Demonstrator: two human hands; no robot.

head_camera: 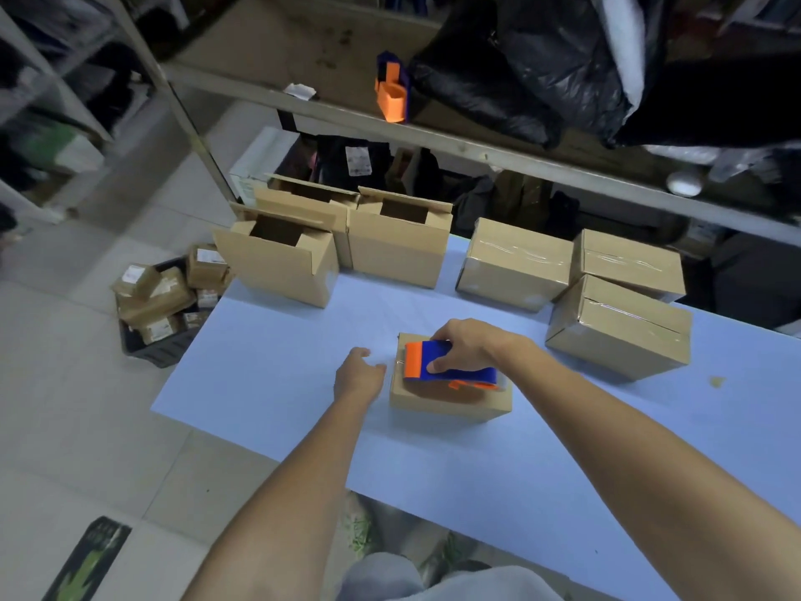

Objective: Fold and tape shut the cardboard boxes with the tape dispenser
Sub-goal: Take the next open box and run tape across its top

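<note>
The tape dispenser (pixel 450 366) sits on top of a small closed cardboard box (pixel 448 403), near the middle of the table. Its long axis runs left to right along the box top, dipping a touch toward the right. The orange end points left and the blue body trails off to the right. The right hand (pixel 466 344) is wrapped over the dispenser from above, thumb on the near side, a firm grip. The left hand (pixel 359 375) is just beside the box's left edge, fingers relaxed and holding nothing; whether it touches the cardboard, I cannot tell.

Now the surface: a pale blue table (pixel 281 383), smooth and matte. At the back left stand three open boxes (pixel 281 262), flaps up, packed close together. To the right are three taped boxes (pixel 513 264), glossy strips across their tops, the nearest one tilted against its neighbours.

Over to the room. A metal shelf (pixel 433 138) runs across behind the table, carrying a second orange-and-blue dispenser (pixel 392 91) standing upright and a heap of black plastic bags (pixel 542 71). Dark bundles fill the space under it. The floor (pixel 86 405) is light tile, and just off the table's left corner sits a black crate (pixel 151 344) full of small labelled parcels.
</note>
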